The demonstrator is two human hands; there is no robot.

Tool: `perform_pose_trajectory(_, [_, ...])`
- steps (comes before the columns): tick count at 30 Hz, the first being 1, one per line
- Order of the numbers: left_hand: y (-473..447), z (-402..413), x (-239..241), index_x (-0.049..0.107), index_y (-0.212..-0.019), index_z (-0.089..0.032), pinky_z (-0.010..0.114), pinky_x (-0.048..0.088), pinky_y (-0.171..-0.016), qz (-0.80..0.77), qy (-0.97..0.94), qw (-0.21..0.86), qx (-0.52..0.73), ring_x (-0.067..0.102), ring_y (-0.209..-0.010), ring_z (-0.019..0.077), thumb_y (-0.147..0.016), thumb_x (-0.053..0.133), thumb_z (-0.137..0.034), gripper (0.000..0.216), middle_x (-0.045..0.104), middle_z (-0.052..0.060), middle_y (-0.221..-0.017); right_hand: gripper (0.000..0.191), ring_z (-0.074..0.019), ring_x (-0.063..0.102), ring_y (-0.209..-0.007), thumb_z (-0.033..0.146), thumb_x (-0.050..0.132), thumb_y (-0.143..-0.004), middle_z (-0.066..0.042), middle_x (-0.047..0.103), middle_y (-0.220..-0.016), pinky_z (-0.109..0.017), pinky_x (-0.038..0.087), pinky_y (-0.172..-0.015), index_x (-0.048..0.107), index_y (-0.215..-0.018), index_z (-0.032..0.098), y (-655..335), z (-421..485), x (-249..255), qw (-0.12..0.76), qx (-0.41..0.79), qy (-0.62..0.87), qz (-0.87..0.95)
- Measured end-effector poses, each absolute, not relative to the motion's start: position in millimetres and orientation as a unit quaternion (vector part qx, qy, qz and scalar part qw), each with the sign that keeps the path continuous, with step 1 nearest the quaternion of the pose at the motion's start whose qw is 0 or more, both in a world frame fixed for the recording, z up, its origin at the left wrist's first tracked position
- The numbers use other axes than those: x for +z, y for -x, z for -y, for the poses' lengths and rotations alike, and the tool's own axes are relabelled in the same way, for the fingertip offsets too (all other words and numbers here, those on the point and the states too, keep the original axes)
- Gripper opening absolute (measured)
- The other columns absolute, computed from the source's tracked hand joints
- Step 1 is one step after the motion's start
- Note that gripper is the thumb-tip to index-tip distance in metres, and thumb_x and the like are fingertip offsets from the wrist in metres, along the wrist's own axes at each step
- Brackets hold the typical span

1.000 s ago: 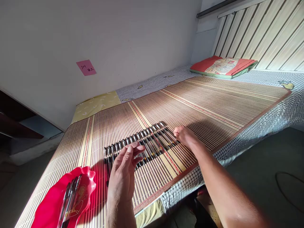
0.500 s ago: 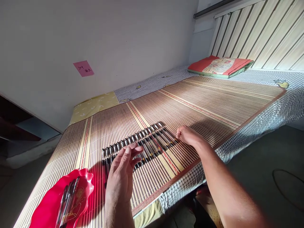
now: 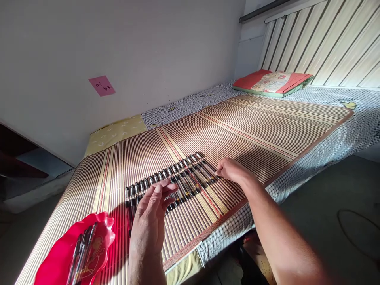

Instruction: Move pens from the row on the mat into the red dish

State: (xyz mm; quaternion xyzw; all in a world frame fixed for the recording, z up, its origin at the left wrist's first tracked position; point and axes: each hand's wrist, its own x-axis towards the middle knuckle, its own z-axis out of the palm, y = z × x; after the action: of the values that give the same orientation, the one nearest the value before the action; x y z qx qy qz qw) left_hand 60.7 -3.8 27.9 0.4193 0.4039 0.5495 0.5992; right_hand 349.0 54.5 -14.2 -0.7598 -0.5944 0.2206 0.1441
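Observation:
Several black-capped clear pens point(image 3: 178, 174) lie side by side in a slanted row on a striped bamboo mat point(image 3: 255, 122). Over the near left part of that row hovers my left hand point(image 3: 151, 217), its fingers loosely apart and nothing visible in them; it hides some pens. My right hand point(image 3: 233, 170) is closed at the right end of the row, its fingertips by the lower end of the last pen. Whatever those fingertips pinch, if anything, is hidden. More pens point(image 3: 83, 249) rest in a red scalloped plate point(image 3: 56, 257) at the lower left.
The mat covers a bed with a checked sheet point(image 3: 335, 138). A folded red and floral cloth point(image 3: 273, 82) lies at the far end by a white slatted headboard point(image 3: 323, 43). A pink note point(image 3: 101, 86) is stuck on the wall. A cable point(image 3: 350, 237) trails on the floor.
My right hand has shifted slightly left and down, closer to the last pen's lower end. My left hand keeps its pose above the row. The whole view has drifted a little.

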Motion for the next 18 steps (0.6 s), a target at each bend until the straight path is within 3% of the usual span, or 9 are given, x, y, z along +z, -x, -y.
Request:
perform_pose_trajectory(3, [-60.9,3.6,28.1,0.082,-0.106,-0.019,0.026,0.056,-0.080,-0.405,-0.419,0.600,0.549,0.073,-0.104,0.0230,-0.087,0.082,-0.050,0.036,0.080,0.012,-0.106,0.018,-0.0133,0.058,-0.065,0.009,0.062,-0.088,-0.002,0.070,-0.075,-0.027,0.032,-0.058,0.069,-0.074,0.018,-346.3,-60.9,-19.9,0.212,0.190,0.749,0.598])
perform_pose_trajectory(5, [-62.1,4.0,29.2,0.082,-0.106,-0.019,0.027,0.057,-0.080,-0.405,-0.419,0.600,0.548,0.073,-0.102,0.0228,-0.086,0.082,-0.050,0.037,0.080,0.012,-0.106,0.020,-0.0136,0.055,-0.066,0.007,0.055,-0.088,-0.002,0.069,-0.077,-0.027,0.029,-0.058,0.069,-0.078,0.018,-344.0,-67.3,-26.2,0.245,0.164,0.738,0.607])
perform_pose_trajectory(14, [-65.3,5.3,30.4,0.082,-0.104,-0.018,0.027,0.057,-0.079,-0.407,-0.417,0.597,0.551,0.073,-0.101,0.0227,-0.085,0.083,-0.051,0.038,0.079,0.012,-0.105,0.016,-0.0143,0.049,-0.060,0.012,0.053,-0.080,-0.003,0.062,-0.066,-0.028,0.027,-0.056,0.059,-0.067,0.018,-342.3,-78.3,-43.3,0.252,0.185,0.736,0.600])
perform_pose_trajectory(18, [-62.4,2.8,26.7,0.082,-0.105,-0.018,0.027,0.057,-0.080,-0.404,-0.422,0.599,0.548,0.073,-0.102,0.0230,-0.086,0.082,-0.050,0.037,0.080,0.012,-0.106,0.020,-0.0139,0.040,-0.055,0.011,0.054,-0.076,-0.001,0.051,-0.057,-0.031,0.022,-0.055,0.050,-0.058,0.020,-342.3,-77.4,-40.6,0.245,0.185,0.741,0.598])
